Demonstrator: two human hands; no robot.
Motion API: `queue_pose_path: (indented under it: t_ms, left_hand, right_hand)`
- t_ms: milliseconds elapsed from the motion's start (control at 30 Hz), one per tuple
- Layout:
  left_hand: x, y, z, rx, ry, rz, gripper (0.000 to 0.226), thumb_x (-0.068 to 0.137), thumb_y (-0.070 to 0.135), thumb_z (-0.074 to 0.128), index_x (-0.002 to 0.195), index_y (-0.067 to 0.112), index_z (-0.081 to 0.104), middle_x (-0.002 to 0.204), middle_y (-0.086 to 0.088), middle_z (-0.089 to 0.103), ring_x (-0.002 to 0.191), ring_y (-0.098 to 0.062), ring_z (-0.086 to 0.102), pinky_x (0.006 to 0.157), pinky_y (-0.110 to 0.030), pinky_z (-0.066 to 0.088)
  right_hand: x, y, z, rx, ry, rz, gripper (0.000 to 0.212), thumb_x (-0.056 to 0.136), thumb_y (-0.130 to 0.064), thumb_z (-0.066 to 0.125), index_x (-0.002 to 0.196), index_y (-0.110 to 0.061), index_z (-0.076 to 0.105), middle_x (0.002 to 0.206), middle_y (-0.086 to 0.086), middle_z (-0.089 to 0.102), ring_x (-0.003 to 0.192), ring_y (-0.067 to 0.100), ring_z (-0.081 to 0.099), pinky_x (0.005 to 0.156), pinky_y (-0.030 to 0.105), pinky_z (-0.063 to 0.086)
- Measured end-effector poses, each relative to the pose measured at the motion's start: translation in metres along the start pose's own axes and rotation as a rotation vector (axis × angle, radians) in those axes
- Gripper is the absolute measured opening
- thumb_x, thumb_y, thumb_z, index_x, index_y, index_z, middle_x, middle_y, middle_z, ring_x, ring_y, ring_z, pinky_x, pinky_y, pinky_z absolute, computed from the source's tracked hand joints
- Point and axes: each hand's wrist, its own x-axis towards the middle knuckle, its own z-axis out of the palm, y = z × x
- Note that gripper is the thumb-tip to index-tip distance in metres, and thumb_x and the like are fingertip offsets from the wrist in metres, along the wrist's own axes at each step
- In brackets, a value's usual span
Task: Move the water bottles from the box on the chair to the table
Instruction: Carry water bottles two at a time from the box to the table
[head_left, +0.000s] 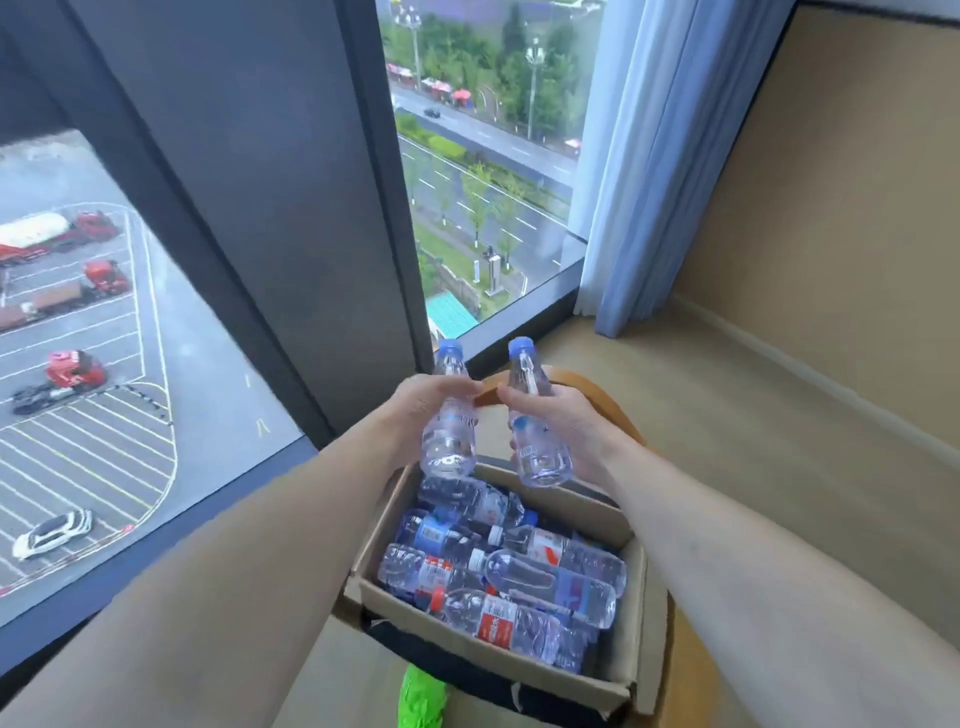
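An open cardboard box (608, 670) sits on a wooden chair (597, 387) below my arms. Several clear water bottles (524, 577) lie on their sides inside it, some with red labels, some with blue. My left hand (421, 410) grips a blue-capped water bottle (449, 441) upright above the box's far edge. Beside it, my right hand (563, 421) holds a second blue-capped water bottle (537, 452), also upright. The two bottles are close but apart. No table is in view.
A floor-to-ceiling window with a dark frame (291, 234) stands directly ahead and left. A pale blue curtain (649, 182) hangs at the right of it, next to a beige wall (831, 208). Beige carpet (753, 441) spreads to the right. A green object (421, 699) lies below the box.
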Motion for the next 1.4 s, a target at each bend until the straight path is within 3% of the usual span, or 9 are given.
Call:
queue_pose_path:
  t_ms: [200, 433, 533, 633, 833, 967, 1033, 1167, 1400]
  left_hand:
    - [-0.088, 0.028, -0.058, -0.158, 0.187, 0.073, 0.039, 0.091, 0.032, 0.070, 0.121, 0.011, 0.056, 0.100, -0.017, 0.064, 0.075, -0.028, 0.066, 0.068, -0.038, 0.059]
    - [-0.193, 0.008, -0.144, -0.199, 0.543, 0.226, 0.042, 0.089, 0.034, 0.067, 0.121, 0.008, 0.057, 0.117, -0.024, 0.064, 0.100, -0.039, 0.067, 0.097, -0.057, 0.055]
    - [-0.245, -0.017, -0.181, -0.239, 0.637, 0.269, 0.054, 0.085, 0.034, 0.071, 0.128, 0.003, 0.059, 0.130, -0.028, 0.062, 0.118, -0.045, 0.062, 0.108, -0.060, 0.047]
    - [-0.304, -0.050, -0.212, -0.290, 0.725, 0.323, 0.039, 0.090, 0.030, 0.071, 0.117, 0.001, 0.064, 0.112, -0.023, 0.065, 0.097, -0.040, 0.066, 0.090, -0.048, 0.057]
    - [-0.434, -0.143, -0.258, -0.355, 0.962, 0.404, 0.042, 0.093, 0.034, 0.071, 0.122, 0.003, 0.065, 0.101, -0.013, 0.068, 0.057, -0.009, 0.071, 0.042, -0.018, 0.052]
    - [-0.530, -0.211, -0.271, -0.408, 1.085, 0.398, 0.058, 0.082, 0.046, 0.076, 0.123, 0.007, 0.062, 0.114, -0.018, 0.069, 0.098, -0.031, 0.071, 0.088, -0.044, 0.059]
    - [-0.580, -0.246, -0.276, -0.454, 1.155, 0.425, 0.043, 0.084, 0.039, 0.076, 0.110, 0.007, 0.064, 0.104, -0.018, 0.068, 0.091, -0.034, 0.066, 0.084, -0.048, 0.055]
    - [-0.674, -0.314, -0.281, -0.520, 1.298, 0.432, 0.041, 0.080, 0.036, 0.079, 0.106, 0.009, 0.063, 0.091, -0.017, 0.066, 0.079, -0.033, 0.066, 0.076, -0.050, 0.058]
    - [-0.832, -0.435, -0.271, -0.657, 1.579, 0.445, 0.036, 0.080, 0.032, 0.078, 0.104, 0.012, 0.060, 0.079, -0.015, 0.062, 0.059, -0.028, 0.063, 0.059, -0.040, 0.055]
  right_hand:
    - [-0.026, -0.061, 0.074, -0.089, -0.066, -0.109, 0.064, 0.073, -0.040, 0.088, 0.124, -0.015, 0.060, 0.119, 0.012, 0.067, 0.108, 0.029, 0.065, 0.090, 0.049, 0.056]
    - [-0.066, -0.093, 0.195, -0.163, -0.332, -0.250, 0.051, 0.080, -0.033, 0.082, 0.119, -0.011, 0.058, 0.106, 0.015, 0.068, 0.098, 0.032, 0.069, 0.095, 0.052, 0.058]
    - [-0.094, -0.095, 0.253, -0.178, -0.458, -0.288, 0.044, 0.082, -0.027, 0.082, 0.117, -0.007, 0.065, 0.097, 0.012, 0.074, 0.085, 0.027, 0.071, 0.081, 0.045, 0.058]
    - [-0.133, -0.087, 0.310, -0.198, -0.601, -0.295, 0.040, 0.080, -0.024, 0.085, 0.112, -0.008, 0.067, 0.086, 0.012, 0.073, 0.066, 0.022, 0.073, 0.060, 0.034, 0.058]
    - [-0.234, -0.043, 0.415, -0.230, -0.854, -0.339, 0.018, 0.083, -0.018, 0.082, 0.093, -0.008, 0.071, 0.071, 0.009, 0.068, 0.057, 0.022, 0.066, 0.058, 0.035, 0.057]
    - [-0.318, 0.001, 0.479, -0.265, -0.962, -0.345, 0.033, 0.081, -0.018, 0.083, 0.106, -0.001, 0.072, 0.092, 0.019, 0.067, 0.082, 0.033, 0.064, 0.077, 0.053, 0.057]
    - [-0.363, 0.025, 0.509, -0.281, -1.026, -0.352, 0.038, 0.080, -0.020, 0.084, 0.111, -0.002, 0.070, 0.095, 0.020, 0.067, 0.081, 0.032, 0.065, 0.079, 0.056, 0.058]
    - [-0.454, 0.073, 0.564, -0.322, -1.138, -0.338, 0.044, 0.079, -0.022, 0.085, 0.113, -0.003, 0.063, 0.083, 0.011, 0.067, 0.049, 0.013, 0.065, 0.046, 0.025, 0.051]
    - [-0.613, 0.161, 0.642, -0.420, -1.387, -0.329, 0.026, 0.085, -0.021, 0.080, 0.101, -0.005, 0.068, 0.070, 0.006, 0.067, 0.044, 0.011, 0.060, 0.039, 0.021, 0.045]
